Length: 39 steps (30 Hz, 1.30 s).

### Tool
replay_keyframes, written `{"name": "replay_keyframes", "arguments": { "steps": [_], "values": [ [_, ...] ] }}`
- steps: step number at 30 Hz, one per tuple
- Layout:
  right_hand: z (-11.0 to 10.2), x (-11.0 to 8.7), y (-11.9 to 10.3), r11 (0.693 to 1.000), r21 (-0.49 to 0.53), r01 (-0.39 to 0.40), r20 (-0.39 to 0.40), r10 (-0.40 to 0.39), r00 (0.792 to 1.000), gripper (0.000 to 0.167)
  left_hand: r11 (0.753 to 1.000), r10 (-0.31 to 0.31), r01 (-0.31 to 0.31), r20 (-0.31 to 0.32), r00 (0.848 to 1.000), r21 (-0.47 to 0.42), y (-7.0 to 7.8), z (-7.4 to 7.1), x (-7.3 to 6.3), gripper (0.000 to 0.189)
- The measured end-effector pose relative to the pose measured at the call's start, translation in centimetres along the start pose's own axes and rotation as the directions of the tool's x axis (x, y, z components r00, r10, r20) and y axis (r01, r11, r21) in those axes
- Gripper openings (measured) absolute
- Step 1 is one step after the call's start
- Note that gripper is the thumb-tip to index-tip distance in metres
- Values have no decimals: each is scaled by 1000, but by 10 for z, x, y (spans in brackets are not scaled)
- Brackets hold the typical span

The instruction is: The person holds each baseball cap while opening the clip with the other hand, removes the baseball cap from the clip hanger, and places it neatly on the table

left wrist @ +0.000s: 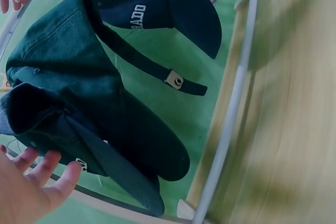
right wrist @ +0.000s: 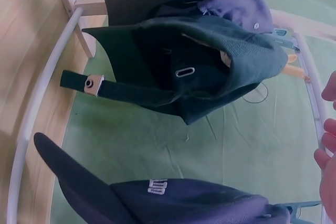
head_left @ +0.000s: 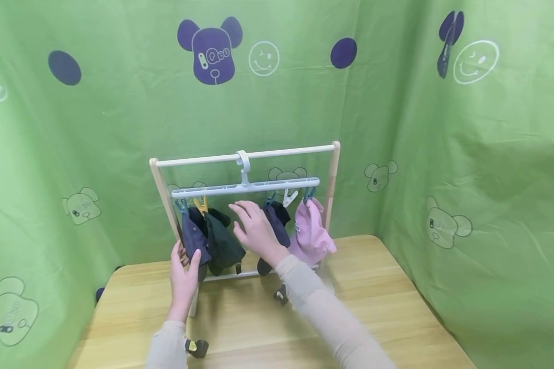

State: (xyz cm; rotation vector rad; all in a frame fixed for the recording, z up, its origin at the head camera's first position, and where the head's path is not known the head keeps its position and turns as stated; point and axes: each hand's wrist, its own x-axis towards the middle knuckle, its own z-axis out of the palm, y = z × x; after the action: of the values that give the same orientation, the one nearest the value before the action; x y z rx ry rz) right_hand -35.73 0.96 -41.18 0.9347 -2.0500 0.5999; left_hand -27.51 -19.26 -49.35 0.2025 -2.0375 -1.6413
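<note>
Arranging, seemingly, caps (head_left: 223, 243) below hanger (head_left: 277, 185). Left hand (head_left: 184, 275) below its left end, right hand (head_left: 258, 231) below its centre, both loose-fingered; next move likely needs gentle handling.

The dark green cap (head_left: 221, 238), mid-frame, was matt cloth! Above, the pale hanger (head_left: 277, 185) looked smooth plastic; below, the tabletop (head_left: 397, 300) smooth, grained wood; the green backdrop (head_left: 295, 113) creased, faintly glossy.

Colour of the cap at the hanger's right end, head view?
Pink: the cap shows best in the head view.
</note>
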Motion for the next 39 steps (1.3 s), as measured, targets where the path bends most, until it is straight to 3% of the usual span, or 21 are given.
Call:
{"name": "replay_keyframes", "arguments": {
  "steps": [9, 14, 28, 39],
  "values": [
    [5, 4, -6, 1000, 5, -11, 11, 11, 1000, 43, 999, -33, 33, -10, 999, -22, -1, 2, 2, 67],
    [8, 5, -7, 1000, 14, -24, 22, 24, 999, 43, 1000, -19, 20, -42, 999, 19, -4, 3, 4, 60],
    [22, 10, -29, 998, 34, 44, 29, -45, 999, 41, 1000, 27, -27, -86, 996, 7, -1, 1, 2, 52],
    [27, 16, -48, 995, 64, 70, 42, -73, 996, 41, 997, 54, -58, -82, 995, -42, 37, 1, -22, 49]
  ]
}}
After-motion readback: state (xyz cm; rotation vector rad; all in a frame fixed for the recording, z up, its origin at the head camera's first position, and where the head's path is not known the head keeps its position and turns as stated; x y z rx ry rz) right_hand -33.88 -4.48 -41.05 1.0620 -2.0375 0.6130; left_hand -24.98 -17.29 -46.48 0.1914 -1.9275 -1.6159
